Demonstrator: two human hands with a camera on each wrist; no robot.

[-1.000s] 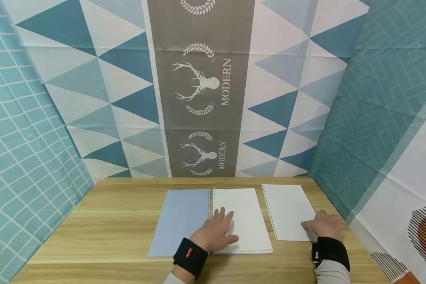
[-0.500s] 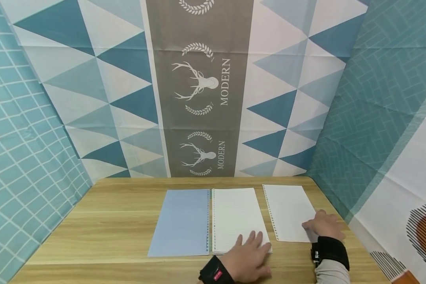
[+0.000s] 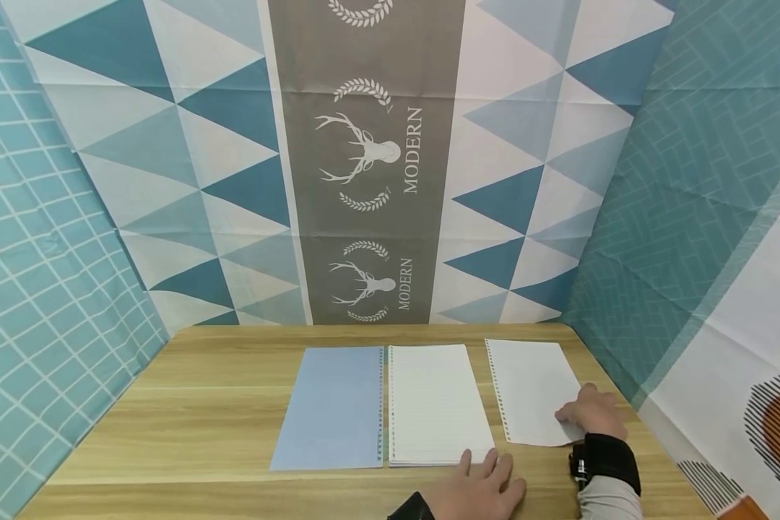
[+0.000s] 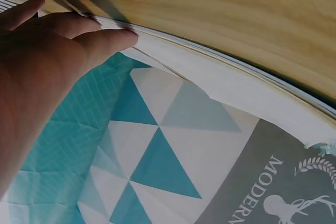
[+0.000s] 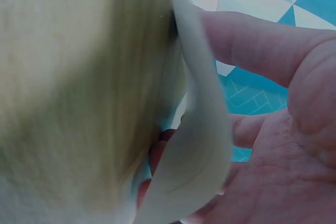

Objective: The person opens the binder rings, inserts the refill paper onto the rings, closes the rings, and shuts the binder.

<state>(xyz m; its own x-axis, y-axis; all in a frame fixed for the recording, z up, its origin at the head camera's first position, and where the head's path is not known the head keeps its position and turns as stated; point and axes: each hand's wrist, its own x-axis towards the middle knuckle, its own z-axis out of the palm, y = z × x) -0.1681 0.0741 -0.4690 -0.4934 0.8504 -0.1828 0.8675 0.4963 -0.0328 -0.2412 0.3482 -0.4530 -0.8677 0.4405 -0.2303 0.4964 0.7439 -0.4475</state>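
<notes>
An open ring-bound notebook lies mid-table, its blue cover (image 3: 334, 408) on the left and its white lined pages (image 3: 437, 404) on the right. My left hand (image 3: 487, 478) lies flat on the wood at the pages' near right corner. Its straight fingers (image 4: 79, 35) touch the edge of the page stack. A loose punched sheet (image 3: 531, 386) lies to the right of the notebook. My right hand (image 3: 590, 413) pinches the sheet's near right corner. In the right wrist view that sheet's edge (image 5: 202, 124) curls up between my fingers (image 5: 252, 45).
The wooden table (image 3: 201, 404) is boxed in by hanging cloths: a triangle and deer pattern at the back (image 3: 370, 159), teal grid on the left (image 3: 39, 289), teal pattern on the right (image 3: 689, 217). The right table edge runs close to my right hand.
My left hand slid off the lined page, back toward me and rightward, onto the table by the notebook's near corner. The loose sheet shifted slightly right under my right hand.
</notes>
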